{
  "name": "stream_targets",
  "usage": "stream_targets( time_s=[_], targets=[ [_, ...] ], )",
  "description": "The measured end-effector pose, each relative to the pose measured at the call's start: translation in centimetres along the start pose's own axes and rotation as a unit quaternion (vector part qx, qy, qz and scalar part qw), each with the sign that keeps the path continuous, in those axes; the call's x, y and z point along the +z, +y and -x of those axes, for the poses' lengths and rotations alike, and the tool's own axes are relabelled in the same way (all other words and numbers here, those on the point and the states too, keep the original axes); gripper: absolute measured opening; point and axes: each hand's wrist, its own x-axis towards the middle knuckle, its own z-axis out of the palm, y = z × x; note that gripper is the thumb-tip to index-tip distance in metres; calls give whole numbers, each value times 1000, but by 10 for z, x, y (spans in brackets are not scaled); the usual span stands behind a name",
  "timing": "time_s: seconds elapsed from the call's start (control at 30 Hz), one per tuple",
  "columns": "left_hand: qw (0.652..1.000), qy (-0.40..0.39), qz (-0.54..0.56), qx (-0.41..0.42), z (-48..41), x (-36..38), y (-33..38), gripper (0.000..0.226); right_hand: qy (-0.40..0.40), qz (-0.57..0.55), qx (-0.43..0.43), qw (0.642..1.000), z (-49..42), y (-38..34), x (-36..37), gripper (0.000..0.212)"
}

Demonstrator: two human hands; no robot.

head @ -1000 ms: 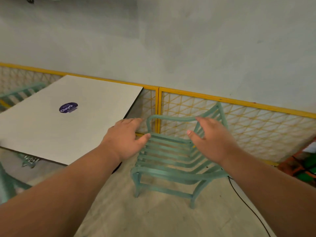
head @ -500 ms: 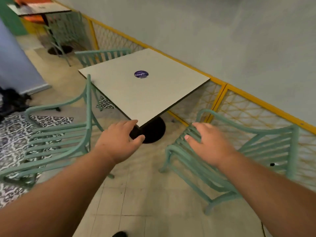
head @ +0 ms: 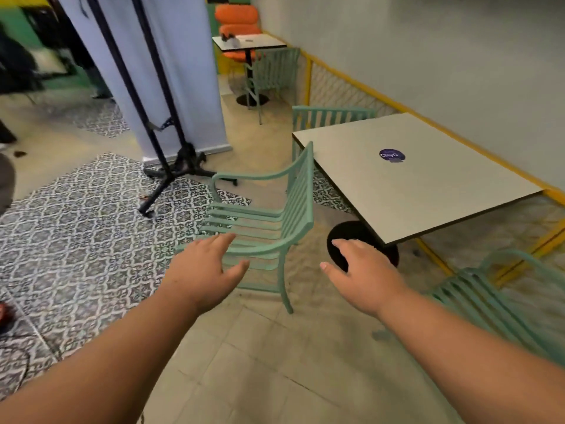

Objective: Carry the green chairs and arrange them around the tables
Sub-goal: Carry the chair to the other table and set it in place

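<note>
A green slatted armchair [head: 269, 206] stands in the middle of the floor with its back against the left edge of a white square table [head: 428, 191]. My left hand [head: 203, 267] hovers open just in front of the chair's near armrest, not holding it. Off to the right of that chair, in front of the table's black round base [head: 363, 240], my right hand [head: 363, 275] is held out open and empty. A second green chair [head: 501, 298] sits at the lower right beside the table. A third green chair [head: 330, 116] stands behind the table's far side.
A yellow mesh fence [head: 342, 84] runs along the grey wall on the right. A black stand with a white banner [head: 165, 117] rises at the left of the middle, over patterned floor tiles. Farther back stand another small table [head: 249, 42], a green chair [head: 275, 71] and an orange seat [head: 237, 18].
My view has swung left from the chair by the fence to the chair at the table's left edge. Both hands left the first chair and stay open in front of me.
</note>
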Motion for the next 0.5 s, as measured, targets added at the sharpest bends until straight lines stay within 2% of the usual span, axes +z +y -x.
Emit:
stream_targets(
  time_s=[0.17,0.23,0.5],
  targets=[
    [1000,-1,-15,-10,-3,-15,-93,75,0,-18,-3,1000,-32,-73,30,64],
    [1000,-9,-21,-7,-12,-14,-110,73,2,-24,12,1000,-43,-85,40,63],
    [998,-50,-22,15,-106,6,-143,90,-11,-4,54,998,-118,-83,63,61]
  ],
)
